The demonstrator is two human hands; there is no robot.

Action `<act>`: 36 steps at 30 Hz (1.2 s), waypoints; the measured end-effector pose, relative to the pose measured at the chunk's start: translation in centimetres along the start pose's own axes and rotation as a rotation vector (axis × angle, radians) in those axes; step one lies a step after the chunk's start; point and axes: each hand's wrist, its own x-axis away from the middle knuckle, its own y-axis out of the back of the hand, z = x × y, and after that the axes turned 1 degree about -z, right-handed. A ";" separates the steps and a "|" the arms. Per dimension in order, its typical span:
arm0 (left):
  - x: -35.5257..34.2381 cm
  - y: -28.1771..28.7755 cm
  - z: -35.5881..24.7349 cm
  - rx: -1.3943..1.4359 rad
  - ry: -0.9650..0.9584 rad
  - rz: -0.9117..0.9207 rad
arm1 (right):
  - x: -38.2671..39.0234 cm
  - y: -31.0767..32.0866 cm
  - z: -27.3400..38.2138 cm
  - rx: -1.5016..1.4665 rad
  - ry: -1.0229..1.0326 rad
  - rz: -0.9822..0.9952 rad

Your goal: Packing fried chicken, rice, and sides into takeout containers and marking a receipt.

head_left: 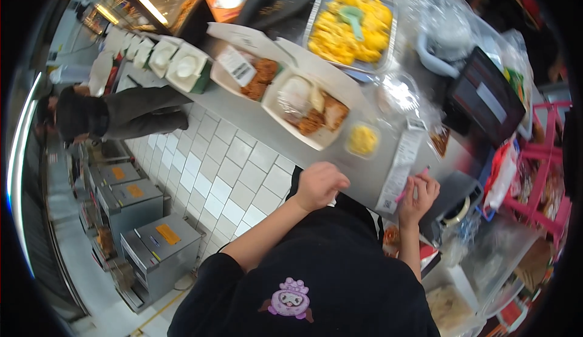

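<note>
My right hand (418, 198) is closed around a slim pink pen (400, 196). It is over the lower end of a long paper receipt (402, 161) on the metal counter. My left hand (322, 186) is curled at the counter's near edge, thumb side toward the receipt; whatever its fingers may hold is hidden. Just beyond it lies a small clear tub of yellow food (362, 140). Farther left stands an open meal box (303, 135) with wrapped rice and browned pieces of meat. Beside that is a second open box (226, 83) with fried food and a printed slip.
A metal tray (311, 26) of yellow food with a green scoop stands at the back. A dark screen (486, 97) and a blue basin (434, 63) are to the right. Several boxes with white lids (184, 67) line the far left, near another person (115, 111).
</note>
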 end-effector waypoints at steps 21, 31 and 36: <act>0.7 20.6 19.5 0.487 0.981 1.035 | 2.4 -6.1 15.9 -0.128 -0.654 0.435; -22.9 16.5 12.2 -0.429 -0.103 0.474 | -14.5 -7.9 14.9 0.078 -0.233 0.249; -25.2 16.8 14.7 -0.552 0.007 0.627 | -12.1 -11.6 17.4 -0.059 -0.229 -0.130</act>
